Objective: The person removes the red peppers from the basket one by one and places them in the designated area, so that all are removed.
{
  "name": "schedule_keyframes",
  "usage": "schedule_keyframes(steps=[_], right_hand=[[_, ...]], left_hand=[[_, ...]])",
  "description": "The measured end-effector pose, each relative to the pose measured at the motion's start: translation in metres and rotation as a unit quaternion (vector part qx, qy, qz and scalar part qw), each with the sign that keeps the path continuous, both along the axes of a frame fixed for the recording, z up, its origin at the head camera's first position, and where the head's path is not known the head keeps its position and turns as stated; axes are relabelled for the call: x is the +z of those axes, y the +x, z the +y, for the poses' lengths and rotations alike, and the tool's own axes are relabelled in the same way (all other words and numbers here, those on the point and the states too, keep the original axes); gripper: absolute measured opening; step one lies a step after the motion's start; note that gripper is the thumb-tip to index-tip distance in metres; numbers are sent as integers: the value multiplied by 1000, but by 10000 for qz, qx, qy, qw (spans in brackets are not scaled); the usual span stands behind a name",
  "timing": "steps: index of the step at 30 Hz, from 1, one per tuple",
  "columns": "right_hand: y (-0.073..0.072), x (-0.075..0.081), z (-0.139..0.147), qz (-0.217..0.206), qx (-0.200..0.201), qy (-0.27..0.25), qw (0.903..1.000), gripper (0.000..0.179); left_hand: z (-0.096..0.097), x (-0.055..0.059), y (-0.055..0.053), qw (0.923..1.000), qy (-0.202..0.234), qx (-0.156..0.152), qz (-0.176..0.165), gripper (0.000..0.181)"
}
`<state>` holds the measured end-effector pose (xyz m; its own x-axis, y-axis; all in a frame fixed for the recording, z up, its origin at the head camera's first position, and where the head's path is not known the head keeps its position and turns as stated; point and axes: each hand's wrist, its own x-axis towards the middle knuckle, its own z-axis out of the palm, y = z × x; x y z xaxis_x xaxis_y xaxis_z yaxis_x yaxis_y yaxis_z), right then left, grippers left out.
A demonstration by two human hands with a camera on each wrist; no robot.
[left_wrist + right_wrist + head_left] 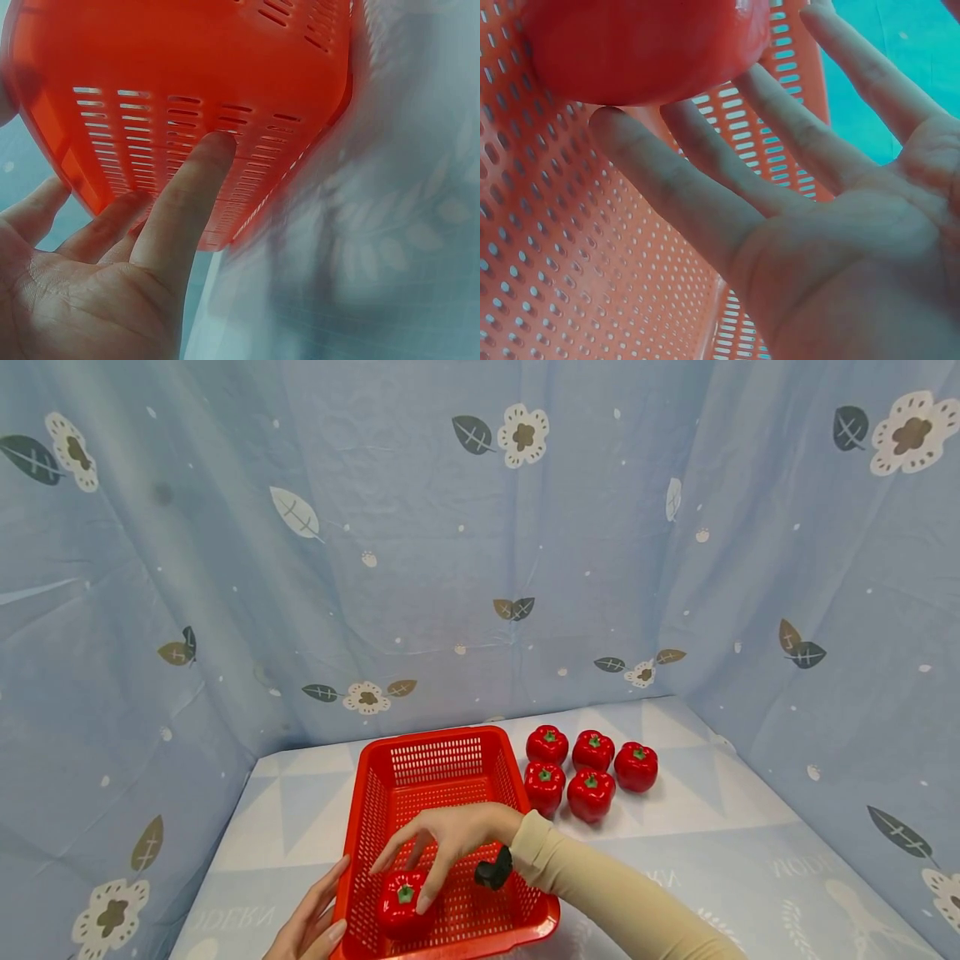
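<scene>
A red bell pepper (405,906) with a green stem sits in the near left corner of a red perforated plastic basket (536,827). My right hand (450,839) reaches into the basket over the pepper, its fingers spread. The thumb tip is at the pepper's right side in the head view; the right wrist view shows fingertips right by the pepper's (645,52) edge, with no firm grip visible. On the basket's left, my left hand (307,914) touches the outer wall with nearly straight fingers. In the left wrist view its fingertips rest against the slotted wall (172,45).
Several more red bell peppers (591,795) stand grouped on the table just right of the basket. A pale patterned cloth (712,827) covers the table. Blue floral curtains (450,527) hang at the back and on both sides.
</scene>
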<state>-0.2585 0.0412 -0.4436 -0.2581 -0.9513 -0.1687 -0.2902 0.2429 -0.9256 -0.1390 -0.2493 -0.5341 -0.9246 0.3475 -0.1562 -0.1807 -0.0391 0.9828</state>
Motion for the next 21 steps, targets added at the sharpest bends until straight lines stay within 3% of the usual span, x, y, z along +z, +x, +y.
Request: schedule_keyframes(steps=[10,21], right_hand=[[2,-1,-3,140,121,56,9998,66],[4,-1,-5,220,-17,122,9997,61]], left_hand=[[1,-1,-1,9998,94,-113,110,85],[-1,1,-1,9997,18,-203,119,88]])
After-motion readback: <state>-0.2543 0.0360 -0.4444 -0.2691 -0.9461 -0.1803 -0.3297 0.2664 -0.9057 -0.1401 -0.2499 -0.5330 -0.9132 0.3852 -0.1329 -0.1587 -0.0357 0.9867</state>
